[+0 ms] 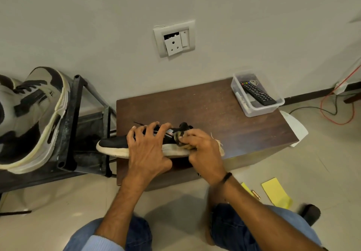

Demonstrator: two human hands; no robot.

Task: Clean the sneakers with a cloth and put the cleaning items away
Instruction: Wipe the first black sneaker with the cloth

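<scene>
One black sneaker (112, 143) with a white sole lies on its side at the near left edge of a brown table (205, 110), toe jutting past the edge. The left hand (146, 147) grips its middle. The right hand (203, 149) pinches a bunched olive cloth (178, 136) against the heel. A clear box (259, 110) holding a remote (257, 93) sits at the far corner. A rack (72, 117) at left carries a grey sneaker (33, 114).

I see the sneaker (112, 145) lying along the near left edge of the counter (195, 104), its toe jutting past the left side toward the rack (71, 114). My left hand (145, 147) grips its middle. To the right, my right hand (201, 147) presses the cloth (182, 140) against its heel. A tub (259, 111) holding a remote (257, 93) sits at the far right corner. A second shoe (33, 117) sits on the rack.
</scene>
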